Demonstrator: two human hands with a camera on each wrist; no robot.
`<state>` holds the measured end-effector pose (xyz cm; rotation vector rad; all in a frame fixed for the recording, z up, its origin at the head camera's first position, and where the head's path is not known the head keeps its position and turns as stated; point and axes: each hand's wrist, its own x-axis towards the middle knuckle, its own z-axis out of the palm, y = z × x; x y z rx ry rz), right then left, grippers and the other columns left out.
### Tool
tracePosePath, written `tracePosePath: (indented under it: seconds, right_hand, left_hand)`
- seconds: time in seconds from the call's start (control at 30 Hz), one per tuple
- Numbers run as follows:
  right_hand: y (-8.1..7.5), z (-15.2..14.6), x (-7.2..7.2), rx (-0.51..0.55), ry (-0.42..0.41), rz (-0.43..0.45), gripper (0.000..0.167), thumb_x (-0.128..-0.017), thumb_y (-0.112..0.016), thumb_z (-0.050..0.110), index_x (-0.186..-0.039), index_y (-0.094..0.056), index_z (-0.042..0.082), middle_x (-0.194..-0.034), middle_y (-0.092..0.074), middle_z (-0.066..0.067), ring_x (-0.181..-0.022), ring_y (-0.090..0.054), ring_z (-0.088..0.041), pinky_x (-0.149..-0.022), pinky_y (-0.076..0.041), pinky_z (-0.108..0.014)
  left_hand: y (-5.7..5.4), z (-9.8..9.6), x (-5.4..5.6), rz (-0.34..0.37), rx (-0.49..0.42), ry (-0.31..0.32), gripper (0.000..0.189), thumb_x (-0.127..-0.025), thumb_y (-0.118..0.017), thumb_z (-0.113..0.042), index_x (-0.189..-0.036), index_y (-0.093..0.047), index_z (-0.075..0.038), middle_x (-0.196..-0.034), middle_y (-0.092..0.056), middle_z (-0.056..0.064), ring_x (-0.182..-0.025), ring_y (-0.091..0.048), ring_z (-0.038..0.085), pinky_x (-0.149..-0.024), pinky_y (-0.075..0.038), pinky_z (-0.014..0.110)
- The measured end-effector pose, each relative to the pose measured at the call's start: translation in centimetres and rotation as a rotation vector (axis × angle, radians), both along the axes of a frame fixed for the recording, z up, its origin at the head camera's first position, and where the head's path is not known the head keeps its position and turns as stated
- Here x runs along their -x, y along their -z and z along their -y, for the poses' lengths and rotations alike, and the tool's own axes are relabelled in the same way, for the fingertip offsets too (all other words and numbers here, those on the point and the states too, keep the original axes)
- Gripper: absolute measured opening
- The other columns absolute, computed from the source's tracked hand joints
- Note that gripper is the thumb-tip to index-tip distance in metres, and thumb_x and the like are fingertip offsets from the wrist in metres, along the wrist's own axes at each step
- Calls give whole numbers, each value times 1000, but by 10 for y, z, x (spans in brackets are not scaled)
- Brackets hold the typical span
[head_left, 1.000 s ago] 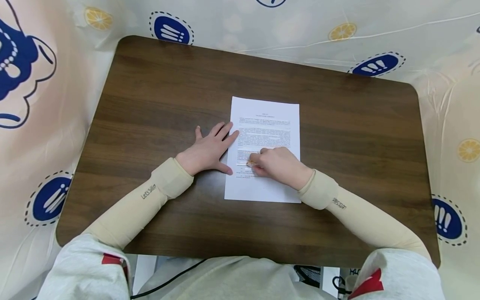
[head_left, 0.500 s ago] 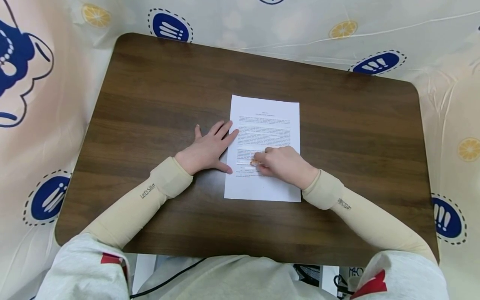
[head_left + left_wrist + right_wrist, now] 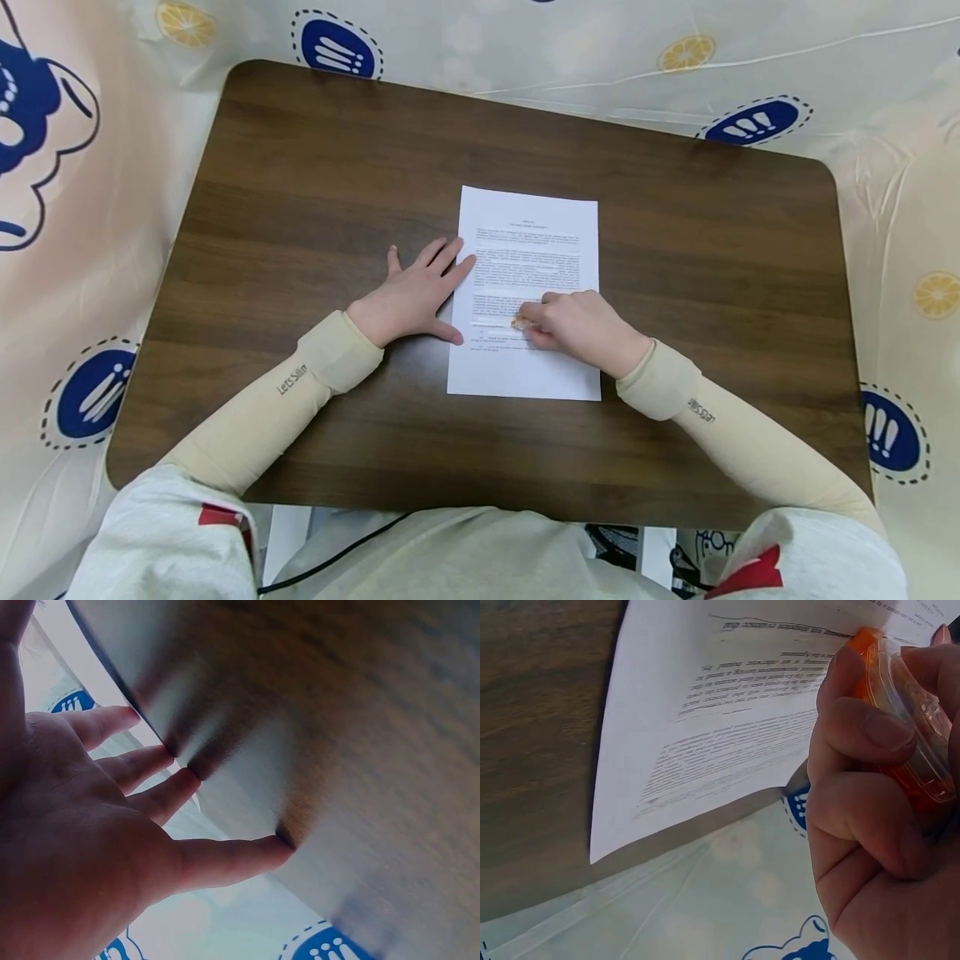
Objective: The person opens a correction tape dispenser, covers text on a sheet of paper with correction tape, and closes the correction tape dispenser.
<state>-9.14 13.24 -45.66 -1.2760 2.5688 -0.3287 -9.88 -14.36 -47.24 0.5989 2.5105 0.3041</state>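
Note:
A printed sheet of paper (image 3: 525, 377) lies on the brown table, with several lines of text and some white gaps among them. My right hand (image 3: 583, 329) grips an orange and clear plastic correction tape dispenser (image 3: 909, 712) with curled fingers. Its orange tip (image 3: 519, 322) is on or just above a line in the lower half of the sheet. My left hand (image 3: 408, 296) lies with fingers spread at the sheet's left edge; index fingertip and thumb tip rest on the paper. In the left wrist view the left fingers (image 3: 232, 861) are straight and hold nothing.
The dark wooden table (image 3: 315, 200) spreads around the paper on all sides. A patterned curtain (image 3: 570, 42) hangs behind and beside it. A black cable (image 3: 337, 557) runs across the person's lap below the front edge.
My right hand has slid to the right along the text line, carrying the correction tape dispenser. The left hand stays in place on the paper's edge. The head view has shifted slightly.

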Motion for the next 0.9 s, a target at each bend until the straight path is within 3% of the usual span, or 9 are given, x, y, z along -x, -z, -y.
tracePosePath:
  seconds: [0.6, 0.9]
  right_hand:
    - [1, -21, -3, 15, 30, -42, 6, -97, -73, 17, -102, -74, 14, -71, -62, 0, -50, -48, -11, -44, -39, -28]
    - [1, -30, -4, -22, 55, -20, 11, -96, -75, 19, -105, -74, 13, -72, -61, 0, -48, -45, -10, -43, -35, -27]
  left_hand:
    - [0, 1, -1, 10, -15, -10, 123, -78, -85, -62, -169, -15, -15, -176, -1, 12, -160, 0, 39, -108, -5, 86]
    - [2, 2, -1, -2, -23, -5, 123, -78, -85, -62, -168, -17, -15, -175, -3, 13, -160, -1, 40, -106, -6, 87]
